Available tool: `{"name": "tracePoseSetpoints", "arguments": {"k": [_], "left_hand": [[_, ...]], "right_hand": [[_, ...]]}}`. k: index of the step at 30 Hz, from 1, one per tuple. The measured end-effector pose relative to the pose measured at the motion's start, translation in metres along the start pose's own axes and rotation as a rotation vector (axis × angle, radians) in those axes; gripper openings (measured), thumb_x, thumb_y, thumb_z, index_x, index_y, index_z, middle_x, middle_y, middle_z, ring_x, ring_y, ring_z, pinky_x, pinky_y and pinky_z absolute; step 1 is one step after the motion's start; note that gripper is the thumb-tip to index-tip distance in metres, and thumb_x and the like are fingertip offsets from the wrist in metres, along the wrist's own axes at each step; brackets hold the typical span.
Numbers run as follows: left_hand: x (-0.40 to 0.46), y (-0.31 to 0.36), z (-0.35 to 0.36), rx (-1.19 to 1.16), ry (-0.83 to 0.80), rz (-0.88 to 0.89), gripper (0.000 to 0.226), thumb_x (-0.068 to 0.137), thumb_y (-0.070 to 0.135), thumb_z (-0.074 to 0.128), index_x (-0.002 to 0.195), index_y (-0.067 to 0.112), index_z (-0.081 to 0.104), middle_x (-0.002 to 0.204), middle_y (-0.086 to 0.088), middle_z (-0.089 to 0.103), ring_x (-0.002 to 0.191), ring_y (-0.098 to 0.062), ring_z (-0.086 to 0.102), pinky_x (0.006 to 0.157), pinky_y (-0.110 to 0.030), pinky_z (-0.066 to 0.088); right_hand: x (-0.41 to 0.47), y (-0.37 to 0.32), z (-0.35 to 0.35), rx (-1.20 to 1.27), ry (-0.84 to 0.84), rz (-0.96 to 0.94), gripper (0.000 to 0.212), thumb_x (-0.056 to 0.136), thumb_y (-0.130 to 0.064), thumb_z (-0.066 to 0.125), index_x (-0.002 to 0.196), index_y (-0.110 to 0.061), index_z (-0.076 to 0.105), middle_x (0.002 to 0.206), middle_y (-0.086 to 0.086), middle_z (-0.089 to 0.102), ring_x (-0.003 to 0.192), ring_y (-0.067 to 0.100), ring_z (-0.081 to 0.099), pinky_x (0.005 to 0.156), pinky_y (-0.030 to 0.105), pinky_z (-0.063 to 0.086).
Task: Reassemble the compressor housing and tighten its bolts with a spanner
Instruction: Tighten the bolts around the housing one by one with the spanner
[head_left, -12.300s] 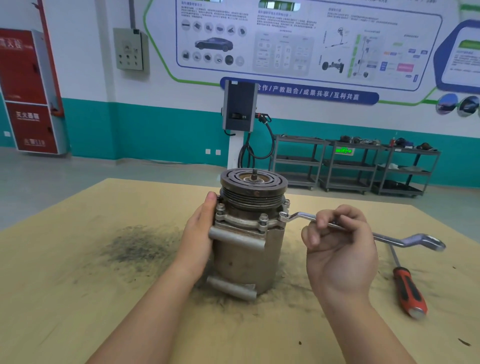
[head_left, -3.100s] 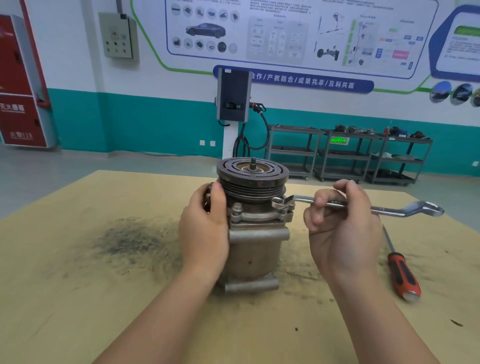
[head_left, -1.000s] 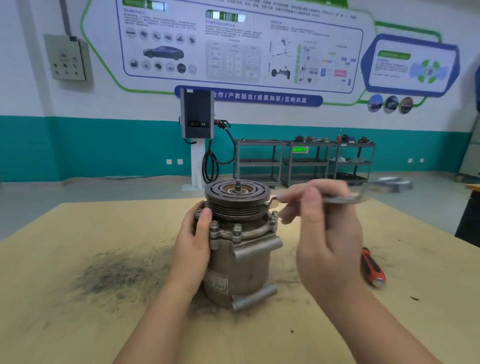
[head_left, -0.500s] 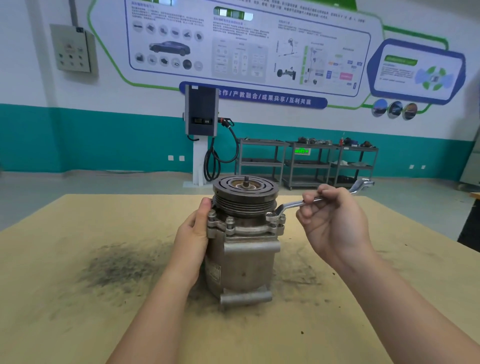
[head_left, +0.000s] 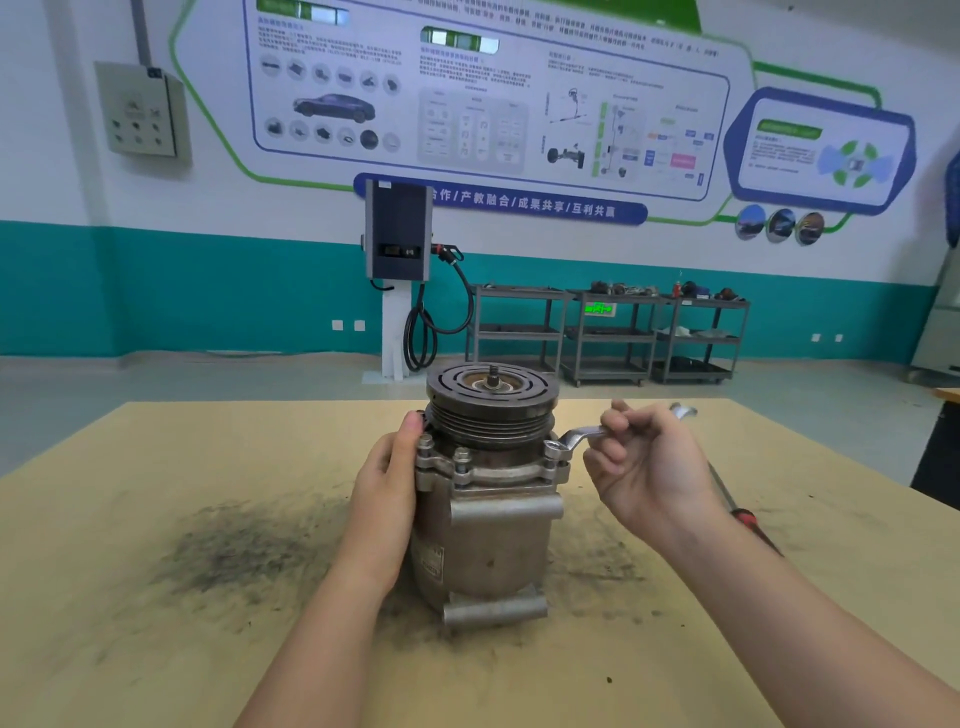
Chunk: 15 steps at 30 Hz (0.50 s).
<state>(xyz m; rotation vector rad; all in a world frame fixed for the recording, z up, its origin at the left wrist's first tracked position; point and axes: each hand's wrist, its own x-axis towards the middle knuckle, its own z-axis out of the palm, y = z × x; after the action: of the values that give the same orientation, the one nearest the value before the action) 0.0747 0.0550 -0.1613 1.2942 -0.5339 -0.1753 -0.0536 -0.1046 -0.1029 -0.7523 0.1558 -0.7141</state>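
Gripping spanner, steadying compressor housing

The compressor stands on the table, spanner at its right, screwdriver farther right.

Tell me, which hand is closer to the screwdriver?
Right. The right hand sits just left of the screwdriver; the left hand is beyond the compressor, far off.
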Motion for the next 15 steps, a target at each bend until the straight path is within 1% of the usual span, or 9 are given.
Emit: {"name": "tracePoseSetpoints", "arguments": {"k": [2, 3, 5, 6, 7, 10, 11, 13, 15], "left_hand": [[0.000, 0.000, -0.001, -0.002, -0.001, -0.006, 0.060, 0.073, 0.081, 0.045, 0.103, 0.036, 0.070, 0.101, 0.015, 0.075, 0.096, 0.002, 0.068, 0.079, -0.028, 0.045], [0.000, 0.000, -0.002, 0.002, -0.002, -0.009, 0.059, 0.069, 0.083, 0.045, 0.099, 0.040, 0.070, 0.100, 0.017, 0.075, 0.094, 0.005, 0.068, 0.078, -0.027, 0.044], [0.000, 0.002, -0.002, 0.019, -0.017, -0.006, 0.047, 0.071, 0.085, 0.047, 0.091, 0.049, 0.070, 0.096, 0.023, 0.074, 0.089, 0.010, 0.066, 0.077, -0.025, 0.044], [-0.001, 0.002, -0.002, 0.025, -0.021, -0.001, 0.039, 0.075, 0.086, 0.048, 0.086, 0.055, 0.069, 0.094, 0.027, 0.073, 0.087, 0.013, 0.065, 0.076, -0.024, 0.043], [-0.001, 0.003, -0.001, 0.027, -0.017, 0.004, 0.033, 0.076, 0.084, 0.047, 0.083, 0.059, 0.068, 0.091, 0.030, 0.072, 0.086, 0.015, 0.064, 0.075, -0.023, 0.043], [-0.002, 0.003, -0.001, 0.020, 0.004, 0.002, 0.031, 0.071, 0.078, 0.043, 0.079, 0.061, 0.067, 0.086, 0.033, 0.070, 0.084, 0.017, 0.063, 0.073, -0.020, 0.041], [-0.003, 0.002, -0.001, 0.021, 0.003, 0.000, 0.034, 0.070, 0.079, 0.041, 0.081, 0.060, 0.067, 0.085, 0.035, 0.069, 0.082, 0.020, 0.062, 0.073, -0.019, 0.040], [-0.005, 0.002, -0.001, 0.034, 0.005, 0.003, 0.045, 0.069, 0.082, 0.038, 0.090, 0.052, 0.065, 0.083, 0.039, 0.067, 0.079, 0.023, 0.059, 0.072, -0.017, 0.038], [-0.006, 0.000, 0.000, 0.057, 0.008, 0.002, 0.054, 0.067, 0.084, 0.037, 0.097, 0.045, 0.061, 0.085, 0.038, 0.067, 0.084, 0.020, 0.060, 0.074, -0.018, 0.039]], "right_hand": [[-0.007, 0.005, -0.003, 0.080, 0.014, -0.028, 0.009, 0.082, -0.005, 0.040, 0.082, -0.013, 0.043, 0.054, -0.001, 0.044, 0.037, 0.011, 0.032, 0.034, 0.019, 0.028], [-0.012, 0.005, -0.003, 0.113, 0.013, -0.051, 0.009, 0.077, -0.006, 0.044, 0.082, -0.013, 0.045, 0.053, -0.002, 0.044, 0.037, 0.011, 0.032, 0.034, 0.019, 0.028], [-0.022, 0.004, -0.004, 0.151, 0.003, -0.106, 0.006, 0.071, -0.012, 0.050, 0.077, -0.013, 0.049, 0.052, -0.001, 0.043, 0.038, 0.012, 0.033, 0.035, 0.018, 0.029], [-0.028, 0.004, -0.006, 0.139, -0.004, -0.148, 0.003, 0.072, -0.015, 0.052, 0.075, -0.013, 0.052, 0.052, 0.000, 0.044, 0.038, 0.013, 0.034, 0.037, 0.018, 0.029], [-0.035, 0.005, -0.008, 0.089, -0.009, -0.210, 0.006, 0.076, -0.017, 0.052, 0.072, -0.015, 0.054, 0.052, 0.002, 0.047, 0.039, 0.015, 0.035, 0.039, 0.018, 0.030], [-0.059, 0.013, -0.018, -0.243, -0.020, -0.531, 0.030, 0.094, -0.018, 0.042, 0.070, -0.024, 0.059, 0.061, 0.006, 0.063, 0.043, 0.020, 0.043, 0.045, 0.019, 0.036], [-0.068, 0.017, -0.019, -0.363, -0.029, -0.655, 0.031, 0.096, -0.020, 0.041, 0.073, -0.027, 0.060, 0.067, 0.006, 0.068, 0.046, 0.020, 0.046, 0.047, 0.019, 0.040], [-0.081, 0.028, -0.015, -0.615, -0.065, -0.883, 0.021, 0.094, -0.025, 0.046, 0.081, -0.030, 0.062, 0.079, 0.001, 0.071, 0.054, 0.016, 0.053, 0.055, 0.022, 0.046], [-0.089, 0.040, -0.005, -0.862, -0.129, -1.032, 0.014, 0.091, -0.024, 0.052, 0.087, -0.031, 0.064, 0.086, -0.011, 0.069, 0.065, 0.007, 0.059, 0.063, 0.018, 0.048]]}}
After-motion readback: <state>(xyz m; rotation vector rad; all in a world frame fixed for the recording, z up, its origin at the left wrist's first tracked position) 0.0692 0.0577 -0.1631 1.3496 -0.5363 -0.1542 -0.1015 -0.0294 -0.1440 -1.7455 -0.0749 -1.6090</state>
